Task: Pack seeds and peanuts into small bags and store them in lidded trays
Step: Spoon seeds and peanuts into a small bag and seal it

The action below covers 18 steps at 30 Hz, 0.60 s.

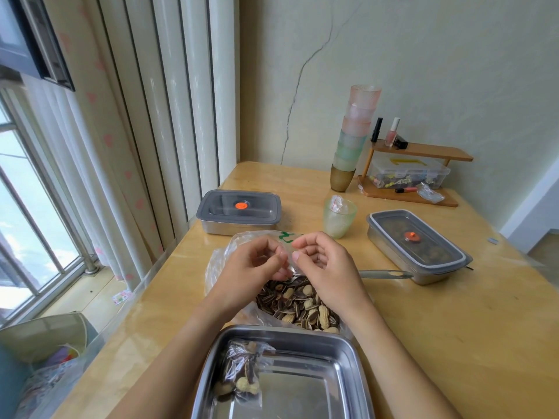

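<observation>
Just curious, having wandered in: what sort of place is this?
Probably a room in someone's home: a wooden table beside a curtained window, stacked drinking cups, and nail polish on a small shelf.

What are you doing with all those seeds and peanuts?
A person is packing them into little bags. The left grip and right grip, both bare hands, pinch a small clear bag over the big bag of seeds and peanuts. One filled bag already lies in the open steel tray. The left lidded tray and right lidded tray sit farther back on the table.
</observation>
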Available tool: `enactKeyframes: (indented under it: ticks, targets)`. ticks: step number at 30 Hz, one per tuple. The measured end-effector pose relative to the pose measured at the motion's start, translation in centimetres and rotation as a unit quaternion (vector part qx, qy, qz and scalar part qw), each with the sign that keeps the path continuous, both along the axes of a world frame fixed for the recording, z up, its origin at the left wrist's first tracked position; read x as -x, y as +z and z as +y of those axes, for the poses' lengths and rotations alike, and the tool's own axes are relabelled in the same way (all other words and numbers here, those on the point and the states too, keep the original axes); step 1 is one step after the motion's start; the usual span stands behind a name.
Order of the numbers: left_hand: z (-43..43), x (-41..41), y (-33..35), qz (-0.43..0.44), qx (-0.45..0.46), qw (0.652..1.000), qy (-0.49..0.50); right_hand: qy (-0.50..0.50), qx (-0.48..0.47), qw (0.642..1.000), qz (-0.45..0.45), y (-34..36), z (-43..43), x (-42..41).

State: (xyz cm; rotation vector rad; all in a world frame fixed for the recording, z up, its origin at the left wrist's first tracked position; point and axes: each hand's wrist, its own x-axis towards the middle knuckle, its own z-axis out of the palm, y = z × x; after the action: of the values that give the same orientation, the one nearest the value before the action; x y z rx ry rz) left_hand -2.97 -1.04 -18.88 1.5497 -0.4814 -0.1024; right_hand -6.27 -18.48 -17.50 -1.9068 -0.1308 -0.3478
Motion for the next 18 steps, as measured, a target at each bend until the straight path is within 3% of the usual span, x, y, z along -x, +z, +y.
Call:
enactKeyframes:
  ticks: [9,18]
  targets:
    - [0.07,-0.05,-0.11,-0.078,-0.090,0.992,0.032,-0.053,0.102,0.992,-0.047,-0.21,0.27,0.22]
    - [0.11,0.15,0.17,-0.088,-0.098,0.991,0.018,-0.008,0.133,0.989,-0.057,0.23,0.39,0.68]
